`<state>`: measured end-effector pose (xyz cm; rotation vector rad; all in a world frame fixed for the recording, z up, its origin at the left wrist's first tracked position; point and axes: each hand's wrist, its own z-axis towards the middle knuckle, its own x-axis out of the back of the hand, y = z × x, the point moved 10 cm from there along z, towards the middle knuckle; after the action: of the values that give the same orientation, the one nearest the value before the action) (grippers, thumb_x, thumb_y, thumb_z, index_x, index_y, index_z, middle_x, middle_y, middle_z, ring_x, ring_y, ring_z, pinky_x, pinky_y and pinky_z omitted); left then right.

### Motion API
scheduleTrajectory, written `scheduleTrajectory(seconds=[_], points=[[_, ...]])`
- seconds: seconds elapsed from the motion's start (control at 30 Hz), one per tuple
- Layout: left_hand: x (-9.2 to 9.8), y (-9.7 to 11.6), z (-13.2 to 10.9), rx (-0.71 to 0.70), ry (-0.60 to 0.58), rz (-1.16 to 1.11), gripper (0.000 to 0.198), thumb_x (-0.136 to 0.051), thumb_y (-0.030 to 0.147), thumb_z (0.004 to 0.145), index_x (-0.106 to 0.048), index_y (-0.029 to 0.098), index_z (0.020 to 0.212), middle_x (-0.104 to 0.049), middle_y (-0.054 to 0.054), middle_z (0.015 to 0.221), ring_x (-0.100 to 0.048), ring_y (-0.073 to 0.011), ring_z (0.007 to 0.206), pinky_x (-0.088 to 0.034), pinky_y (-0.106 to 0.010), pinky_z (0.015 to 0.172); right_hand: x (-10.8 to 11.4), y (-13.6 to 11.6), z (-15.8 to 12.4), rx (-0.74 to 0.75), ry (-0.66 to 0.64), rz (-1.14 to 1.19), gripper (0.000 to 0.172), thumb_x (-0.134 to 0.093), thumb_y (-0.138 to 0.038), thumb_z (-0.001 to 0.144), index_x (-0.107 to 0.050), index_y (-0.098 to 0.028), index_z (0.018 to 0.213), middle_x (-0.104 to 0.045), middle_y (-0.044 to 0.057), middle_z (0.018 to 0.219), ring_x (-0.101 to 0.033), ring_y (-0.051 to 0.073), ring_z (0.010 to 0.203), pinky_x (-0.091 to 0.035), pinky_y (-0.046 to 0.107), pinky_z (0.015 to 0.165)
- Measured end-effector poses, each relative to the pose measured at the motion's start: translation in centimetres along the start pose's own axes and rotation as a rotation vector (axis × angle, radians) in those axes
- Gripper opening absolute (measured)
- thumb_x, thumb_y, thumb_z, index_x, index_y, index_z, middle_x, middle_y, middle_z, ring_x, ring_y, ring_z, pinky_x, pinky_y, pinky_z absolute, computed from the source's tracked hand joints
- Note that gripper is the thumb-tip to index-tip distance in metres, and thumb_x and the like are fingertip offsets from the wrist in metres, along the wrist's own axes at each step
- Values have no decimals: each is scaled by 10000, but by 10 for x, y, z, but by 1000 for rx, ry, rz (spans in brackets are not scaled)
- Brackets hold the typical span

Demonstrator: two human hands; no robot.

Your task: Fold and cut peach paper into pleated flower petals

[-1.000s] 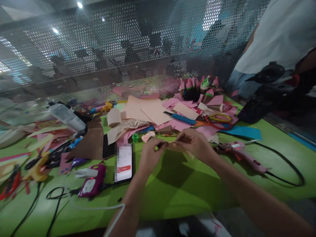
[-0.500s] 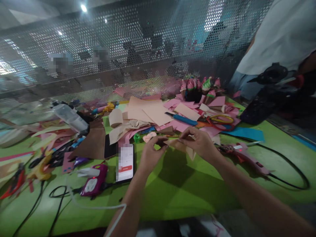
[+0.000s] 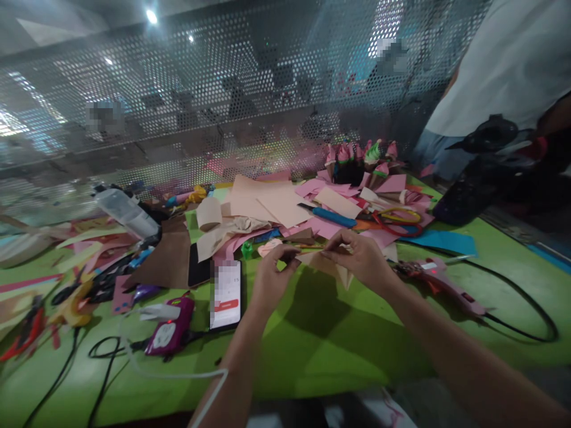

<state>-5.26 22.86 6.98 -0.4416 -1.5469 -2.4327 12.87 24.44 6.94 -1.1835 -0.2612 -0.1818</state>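
Observation:
In the head view, a small piece of tan craft paper or foam sheet (image 3: pixel 331 266), bent into a pointed shape, is held just above the green table. My right hand (image 3: pixel 363 258) pinches its upper edge between thumb and fingers. At the narrow left tip, my left hand (image 3: pixel 275 273) has thumb and forefinger closed on the piece. One corner hangs down below my right fingers. A pale pink rolled piece (image 3: pixel 269 247) and a small green one (image 3: pixel 247 249) lie just beyond my left hand.
A pink glue gun (image 3: pixel 450 282) with a looping black cable lies at right. A phone (image 3: pixel 226 294) and a magenta power adapter (image 3: pixel 171 326) sit at left. Behind are a blue cutter (image 3: pixel 332 216), scissors (image 3: pixel 401 220), paper sheets (image 3: pixel 267 199) and ice-cream-shaped pieces (image 3: pixel 357 154).
My left fingertips have drawn slightly left and closer together at the tip. The tan piece has turned a little in my right hand, showing more of its lighter face.

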Motion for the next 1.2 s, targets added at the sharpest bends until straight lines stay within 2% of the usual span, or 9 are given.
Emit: scheduleTrajectory(seconds=[0.1,0.27,0.37,0.57,0.7,0.83,1.07,1.2], points=[[2,5,-1,-52,14,72,199,-600,93,787,-706,207,912,-719,-30,904,-646,-170,826,-498,-291,778,1,-1,0,3,5,-10,204,-703,-399,741,-629,-218,683,-659,26,682,-599,190,666,-487,307,601],[1,13,-2,-110,24,111,164,-574,114,809,-709,203,834,-712,-25,827,-636,-170,799,-476,-277,744,1,-1,0,7,10,-15,181,-702,-376,740,-630,-218,689,-658,18,678,-595,179,653,-480,295,592],[-1,5,-2,-27,17,45,127,-581,147,800,-699,193,807,-685,-14,771,-610,-153,740,-453,-252,686,1,-3,-1,20,15,11,157,-700,-351,739,-630,-219,690,-657,14,673,-592,174,646,-475,291,587],[-14,-26,-4,276,-69,-254,99,-588,231,781,-660,168,808,-641,-2,697,-582,-132,648,-457,-241,625,2,-5,-2,32,21,11,135,-700,-322,740,-634,-215,693,-660,15,679,-597,172,647,-474,286,588],[-17,-28,-4,329,-104,-322,153,-554,208,777,-671,159,862,-664,-12,733,-600,-131,668,-477,-250,669,2,-5,-2,33,19,-3,145,-690,-329,747,-625,-214,688,-656,14,672,-593,168,636,-473,282,575],[-11,-18,-4,273,-105,-235,214,-498,199,810,-690,167,899,-682,-22,760,-620,-148,725,-484,-264,711,2,-7,-2,41,22,-13,158,-677,-340,760,-617,-216,685,-646,11,662,-589,164,621,-472,278,561],[-6,8,-1,-22,-71,186,151,-642,276,837,-715,196,942,-727,-37,846,-642,-181,774,-477,-293,734,3,-4,-2,25,30,-16,152,-685,-338,745,-621,-212,689,-641,12,651,-582,167,616,-470,287,569],[-6,14,-1,-118,-49,285,119,-621,238,871,-732,212,905,-748,-47,844,-657,-195,793,-472,-307,745,2,-3,-2,20,30,-4,134,-681,-316,729,-616,-212,673,-642,14,651,-579,169,615,-464,283,555]])
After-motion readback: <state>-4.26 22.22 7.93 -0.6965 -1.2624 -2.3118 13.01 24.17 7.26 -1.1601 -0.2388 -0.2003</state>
